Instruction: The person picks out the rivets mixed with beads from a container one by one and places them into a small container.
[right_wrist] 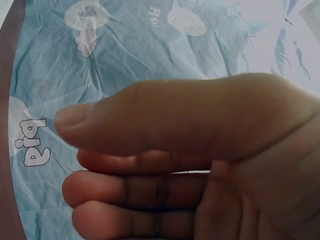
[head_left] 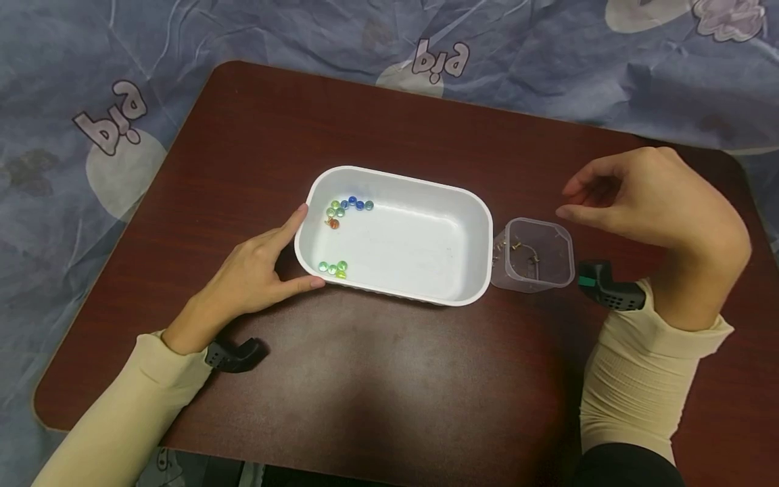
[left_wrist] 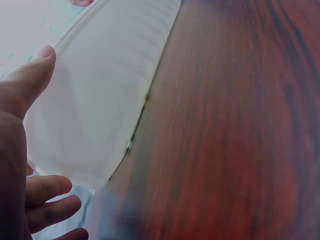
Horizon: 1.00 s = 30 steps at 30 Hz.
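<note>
A white rectangular tray with rounded corners lies on the table. Inside its left end are glass beads: a blue and green group, an orange piece, and a green group by the near wall. My left hand rests against the tray's left end, thumb and index finger spread and nearly straight at its rim; the left wrist view shows the thumb by the wall. My right hand hovers above and right of the clear plastic box, fingers loosely bent, nothing visible between them.
Small brass-coloured pieces lie in the clear box, which stands close against the tray's right end. The dark red-brown table has rounded corners. Wrinkled blue-grey printed cloth lies beyond its far and left edges.
</note>
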Motion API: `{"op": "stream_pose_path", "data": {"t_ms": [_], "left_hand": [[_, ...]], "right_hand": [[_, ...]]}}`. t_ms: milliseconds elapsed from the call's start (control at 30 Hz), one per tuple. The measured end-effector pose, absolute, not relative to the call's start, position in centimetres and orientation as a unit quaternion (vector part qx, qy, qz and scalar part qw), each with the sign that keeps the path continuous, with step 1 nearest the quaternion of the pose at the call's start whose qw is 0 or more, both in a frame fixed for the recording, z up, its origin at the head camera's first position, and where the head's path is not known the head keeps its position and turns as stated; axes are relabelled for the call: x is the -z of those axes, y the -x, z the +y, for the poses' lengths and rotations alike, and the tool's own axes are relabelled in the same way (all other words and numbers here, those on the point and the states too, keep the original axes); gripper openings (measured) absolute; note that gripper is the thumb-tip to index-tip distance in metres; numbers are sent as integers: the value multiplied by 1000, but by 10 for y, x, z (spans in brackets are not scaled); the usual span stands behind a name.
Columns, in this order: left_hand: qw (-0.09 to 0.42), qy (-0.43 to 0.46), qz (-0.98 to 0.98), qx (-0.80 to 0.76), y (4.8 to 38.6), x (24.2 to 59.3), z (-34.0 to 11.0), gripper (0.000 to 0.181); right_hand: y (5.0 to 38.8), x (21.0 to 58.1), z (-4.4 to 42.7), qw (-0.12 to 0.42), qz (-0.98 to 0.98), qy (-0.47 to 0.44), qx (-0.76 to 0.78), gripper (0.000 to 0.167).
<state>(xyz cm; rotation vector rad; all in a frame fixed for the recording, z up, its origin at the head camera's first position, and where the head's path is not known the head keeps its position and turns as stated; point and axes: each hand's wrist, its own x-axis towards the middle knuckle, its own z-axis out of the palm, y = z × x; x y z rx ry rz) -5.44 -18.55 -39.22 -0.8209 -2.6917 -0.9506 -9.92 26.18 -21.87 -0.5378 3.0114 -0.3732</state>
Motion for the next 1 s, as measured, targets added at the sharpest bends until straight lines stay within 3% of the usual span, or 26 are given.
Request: {"op": "stream_pose_path", "data": {"t_ms": [1000], "left_hand": [[85, 275, -902, 321, 54, 390, -185, 102]], "right_hand": [[111, 224, 221, 27, 954, 266, 137, 12]]}}
